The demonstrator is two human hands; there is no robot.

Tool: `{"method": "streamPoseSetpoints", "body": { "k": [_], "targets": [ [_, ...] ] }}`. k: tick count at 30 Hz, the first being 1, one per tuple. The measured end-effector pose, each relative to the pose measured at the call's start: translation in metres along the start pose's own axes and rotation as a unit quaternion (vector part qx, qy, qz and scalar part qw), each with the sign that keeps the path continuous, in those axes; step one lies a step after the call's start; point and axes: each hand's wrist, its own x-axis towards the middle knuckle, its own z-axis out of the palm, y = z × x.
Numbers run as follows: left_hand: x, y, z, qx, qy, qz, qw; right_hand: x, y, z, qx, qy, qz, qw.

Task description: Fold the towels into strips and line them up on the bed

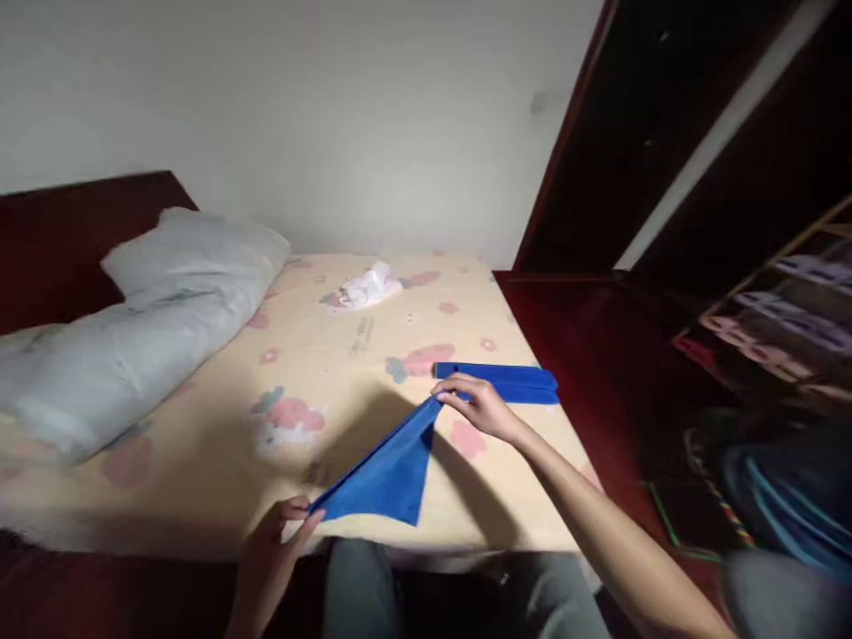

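Blue cloth (392, 475) stretched between both hands above the bed (359, 355), at its near side.
This looks like a straightening or folding step; the next move probably calls for an even pull and a flat laying-down. The left hand (283, 531) pinches the near left corner; the right hand (483, 406), forearm slanting in from the near right, pinches the far corner beside blue strips (496, 372).

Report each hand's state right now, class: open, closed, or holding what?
Left hand: closed, pinching the blue cloth at its lower-left end.
Right hand: closed, pinching its upper end.
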Motion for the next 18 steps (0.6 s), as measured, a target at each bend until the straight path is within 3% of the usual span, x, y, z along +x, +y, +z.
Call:
{"method": "streamPoseSetpoints", "body": {
  "k": [5, 10, 14, 18],
  "targets": [
    [0.009, 0.042, -0.027, -0.095, -0.042, 0.036, 0.994, -0.087, -0.057, -0.080, -0.022, 0.062, -0.002, 0.998],
    [0.027, 0.090, -0.020, -0.237, -0.065, 0.076, 0.966, -0.141, -0.088, -0.108, -0.011, 0.114, 0.027, 0.993],
    [0.055, 0.102, 0.020, -0.279, -0.100, 0.086, 0.951, -0.166, -0.068, -0.106, -0.002, 0.156, 0.102, 0.982],
    [0.095, 0.082, 0.092, -0.269, -0.144, 0.054, 0.951, -0.171, -0.003, -0.095, 0.027, 0.178, 0.189, 0.965]
  ]
}}
